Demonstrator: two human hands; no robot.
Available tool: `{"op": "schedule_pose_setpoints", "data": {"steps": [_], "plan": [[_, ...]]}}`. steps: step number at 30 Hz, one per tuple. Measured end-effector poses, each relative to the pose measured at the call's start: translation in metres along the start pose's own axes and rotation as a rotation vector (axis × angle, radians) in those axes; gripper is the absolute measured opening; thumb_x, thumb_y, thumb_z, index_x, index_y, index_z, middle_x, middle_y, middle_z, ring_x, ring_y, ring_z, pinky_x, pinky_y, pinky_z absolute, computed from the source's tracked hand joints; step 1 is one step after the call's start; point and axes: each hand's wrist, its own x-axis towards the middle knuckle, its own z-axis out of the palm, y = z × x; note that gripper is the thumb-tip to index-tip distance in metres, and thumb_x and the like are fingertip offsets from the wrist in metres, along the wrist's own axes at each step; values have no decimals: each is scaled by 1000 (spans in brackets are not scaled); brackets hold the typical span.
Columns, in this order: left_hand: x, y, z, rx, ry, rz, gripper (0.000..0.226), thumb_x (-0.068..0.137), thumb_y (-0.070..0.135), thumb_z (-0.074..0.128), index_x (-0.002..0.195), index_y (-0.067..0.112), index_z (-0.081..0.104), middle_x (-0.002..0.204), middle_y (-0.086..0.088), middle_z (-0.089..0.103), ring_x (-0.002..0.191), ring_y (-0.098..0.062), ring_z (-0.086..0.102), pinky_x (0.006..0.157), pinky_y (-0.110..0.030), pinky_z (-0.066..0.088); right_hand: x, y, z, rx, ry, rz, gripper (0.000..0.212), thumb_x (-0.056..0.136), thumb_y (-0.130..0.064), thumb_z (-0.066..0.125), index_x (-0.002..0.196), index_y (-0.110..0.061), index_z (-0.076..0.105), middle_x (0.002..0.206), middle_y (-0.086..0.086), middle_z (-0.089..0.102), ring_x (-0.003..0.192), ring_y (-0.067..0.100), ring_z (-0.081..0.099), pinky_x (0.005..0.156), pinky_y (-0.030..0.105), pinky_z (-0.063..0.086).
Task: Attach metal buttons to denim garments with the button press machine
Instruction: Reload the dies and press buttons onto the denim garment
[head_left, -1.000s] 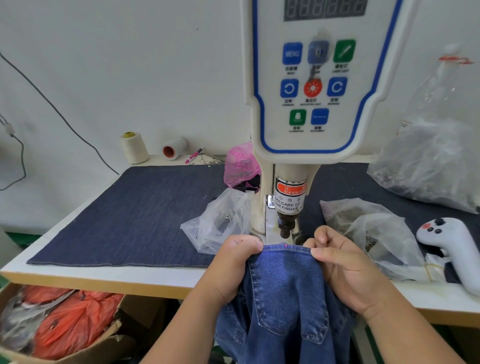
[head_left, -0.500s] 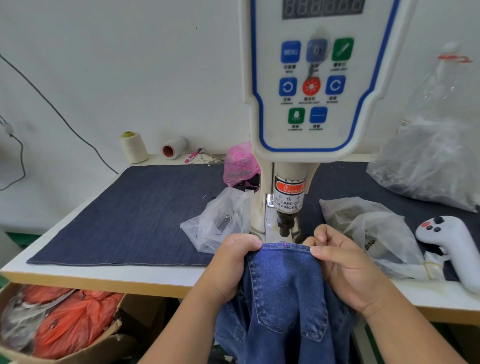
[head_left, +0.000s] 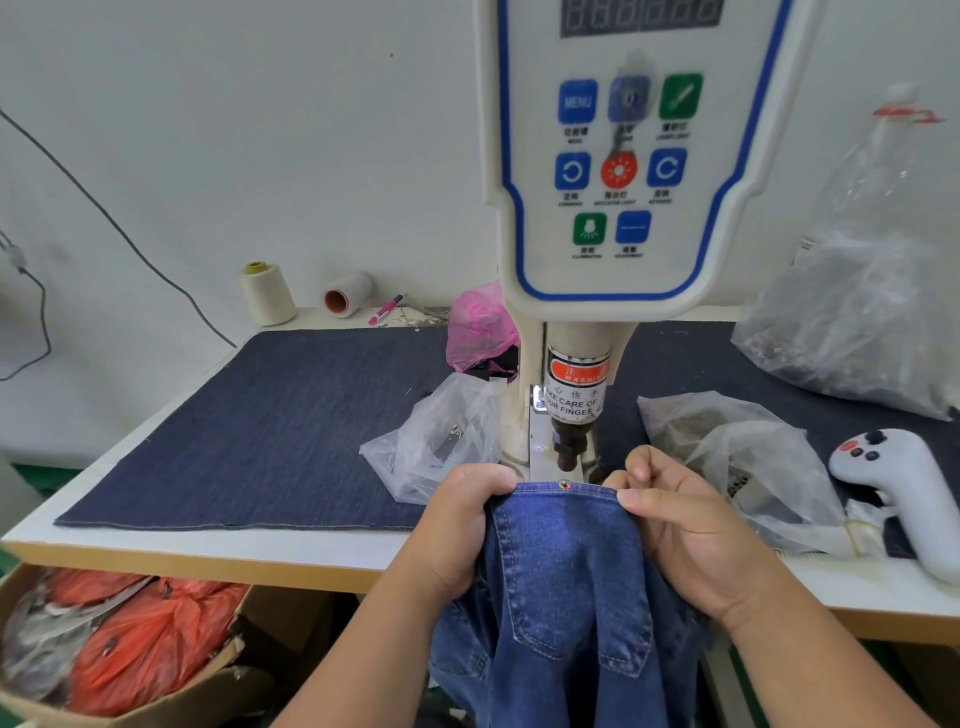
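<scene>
Both hands hold the jeans (head_left: 566, 582) taut at the bench (head_left: 291, 553) edge, right below the press (head_left: 571, 447). The left hand (head_left: 457, 530) has its fingers curled round the waistband; the right hand (head_left: 685, 535) pinches it between thumb and fingers. A small metal button (head_left: 563, 485) with a red glint sits on the waistband edge between them, so this one looks set. The jeans hang off the bench, not yet put aside; bags (head_left: 748, 462) of what may be more parts lie beside the press.

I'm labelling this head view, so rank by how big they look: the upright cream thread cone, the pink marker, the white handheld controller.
1. White handheld controller, though it is nearer the camera.
2. Cream thread cone.
3. Pink marker.
</scene>
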Motion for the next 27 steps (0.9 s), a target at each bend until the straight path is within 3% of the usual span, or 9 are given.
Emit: {"op": "schedule_pose_setpoints", "data": {"steps": [20, 25, 27], "plan": [[-2, 4, 3, 9, 11, -14, 57, 62, 35, 58, 67, -17, 35, 77, -17, 33, 75, -31, 28, 61, -35, 27, -1, -1, 2, 5, 17, 12, 28, 68, 5, 62, 77, -13, 43, 69, 9, 52, 61, 20, 53, 57, 29, 52], [-1, 4, 2, 26, 8, -18, 53, 65, 33, 55, 67, -16, 34, 69, -33, 23, 67, -49, 22, 63, -39, 21, -1, -2, 0, -20, 26, 21, 27, 68, 5, 62, 77, -14, 44, 69, 9, 53, 60, 19, 53, 56, 29, 51], [-2, 5, 2, 32, 6, -19, 52, 65, 33, 55, 66, -14, 33, 69, -35, 21, 65, -49, 20, 64, -43, 17, -1, 0, -1, -28, 33, 9, 26, 67, 4, 64, 75, -14, 47, 69, 9, 54, 60, 19, 54, 56, 28, 52]]}}
